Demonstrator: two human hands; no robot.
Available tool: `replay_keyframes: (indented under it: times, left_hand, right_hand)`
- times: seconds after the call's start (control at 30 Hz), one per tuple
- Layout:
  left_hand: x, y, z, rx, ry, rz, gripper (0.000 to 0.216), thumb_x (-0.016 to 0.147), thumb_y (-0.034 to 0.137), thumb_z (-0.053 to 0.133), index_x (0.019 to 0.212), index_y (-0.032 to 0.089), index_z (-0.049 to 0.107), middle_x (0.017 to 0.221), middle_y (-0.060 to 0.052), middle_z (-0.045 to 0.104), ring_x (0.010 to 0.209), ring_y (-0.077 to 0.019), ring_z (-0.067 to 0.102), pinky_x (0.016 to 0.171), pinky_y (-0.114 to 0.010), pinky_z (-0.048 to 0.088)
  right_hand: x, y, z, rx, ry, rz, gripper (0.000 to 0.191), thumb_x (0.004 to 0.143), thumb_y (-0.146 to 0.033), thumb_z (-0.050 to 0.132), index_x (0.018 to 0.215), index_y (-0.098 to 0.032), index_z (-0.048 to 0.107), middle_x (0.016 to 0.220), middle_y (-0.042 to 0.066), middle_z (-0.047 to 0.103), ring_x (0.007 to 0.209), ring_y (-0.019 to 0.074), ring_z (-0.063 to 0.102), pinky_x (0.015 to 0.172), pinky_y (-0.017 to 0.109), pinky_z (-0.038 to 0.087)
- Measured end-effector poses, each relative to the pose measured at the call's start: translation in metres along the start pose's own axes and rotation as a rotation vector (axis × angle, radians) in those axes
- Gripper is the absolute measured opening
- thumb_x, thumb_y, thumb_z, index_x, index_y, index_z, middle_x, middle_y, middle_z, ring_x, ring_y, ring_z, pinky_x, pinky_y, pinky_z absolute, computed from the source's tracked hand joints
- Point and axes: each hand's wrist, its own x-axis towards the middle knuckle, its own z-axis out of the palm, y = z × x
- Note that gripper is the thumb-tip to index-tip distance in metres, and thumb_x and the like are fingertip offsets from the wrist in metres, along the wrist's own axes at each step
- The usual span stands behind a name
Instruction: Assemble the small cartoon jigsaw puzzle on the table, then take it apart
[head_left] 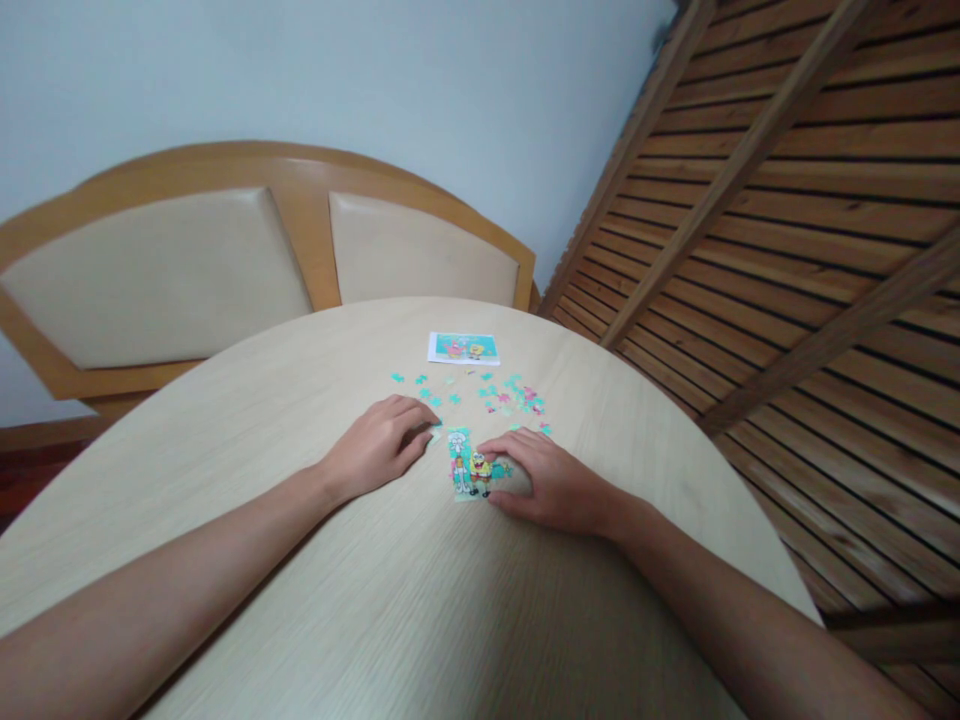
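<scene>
A partly joined cartoon jigsaw [469,462] lies on the round pale wooden table [300,520]. My left hand [379,446] rests palm down just left of it, fingers curled, fingertips pinching a small teal piece at the jigsaw's upper left corner. My right hand [551,480] lies over the jigsaw's right edge, fingers bent and pressing down on it. Several loose teal and pink pieces [510,395] are scattered just beyond both hands. A small reference picture card [463,347] lies flat farther back.
A wooden bench with two cream padded back panels [187,270] curves behind the table. A slatted wooden wall [787,230] runs along the right side. The table's right edge [750,500] falls off close to my right forearm.
</scene>
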Motion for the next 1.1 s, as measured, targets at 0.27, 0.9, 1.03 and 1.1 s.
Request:
replay_keyframes:
  times: [0.27, 0.9, 1.03, 1.1]
  left_hand:
    - [0.0007, 0.0048, -0.0045, -0.025, -0.099, 0.178, 0.027, 0.102, 0.022, 0.046, 0.118, 0.023, 0.068, 0.123, -0.008, 0.067, 0.113, -0.0235, 0.062, 0.099, -0.042, 0.049]
    - [0.0002, 0.0043, -0.0047, -0.028, -0.161, 0.258, 0.032, 0.102, 0.016, 0.042, 0.117, 0.024, 0.069, 0.123, -0.008, 0.069, 0.111, -0.0218, 0.065, 0.099, -0.039, 0.051]
    - [-0.0001, 0.0043, -0.0049, -0.014, -0.177, 0.254, 0.031, 0.102, 0.016, 0.042, 0.118, 0.023, 0.068, 0.124, -0.007, 0.069, 0.112, -0.0216, 0.065, 0.098, -0.038, 0.051]
    - [-0.0003, 0.0044, -0.0051, -0.012, -0.183, 0.248, 0.032, 0.101, 0.016, 0.042, 0.119, 0.024, 0.067, 0.124, -0.007, 0.069, 0.112, -0.0212, 0.065, 0.098, -0.037, 0.051]
  right_hand:
    - [-0.0003, 0.0, 0.0008, 0.001, -0.005, 0.006, 0.043, 0.087, -0.034, 0.071, 0.124, -0.017, 0.059, 0.123, 0.013, 0.066, 0.115, 0.0278, 0.059, 0.101, 0.044, 0.045]
    - [0.0003, -0.0012, -0.0007, 0.012, -0.01, -0.008, 0.04, 0.087, -0.033, 0.072, 0.121, -0.017, 0.06, 0.12, 0.012, 0.067, 0.112, 0.0272, 0.06, 0.099, 0.043, 0.045]
    - [0.0, 0.0, -0.0001, 0.015, -0.005, -0.018, 0.039, 0.087, -0.033, 0.071, 0.121, -0.018, 0.06, 0.119, 0.011, 0.067, 0.111, 0.0268, 0.06, 0.098, 0.042, 0.045]
    - [-0.0001, 0.0, -0.0003, 0.015, -0.007, -0.017, 0.039, 0.087, -0.034, 0.071, 0.121, -0.018, 0.06, 0.119, 0.011, 0.067, 0.111, 0.027, 0.06, 0.098, 0.042, 0.045]
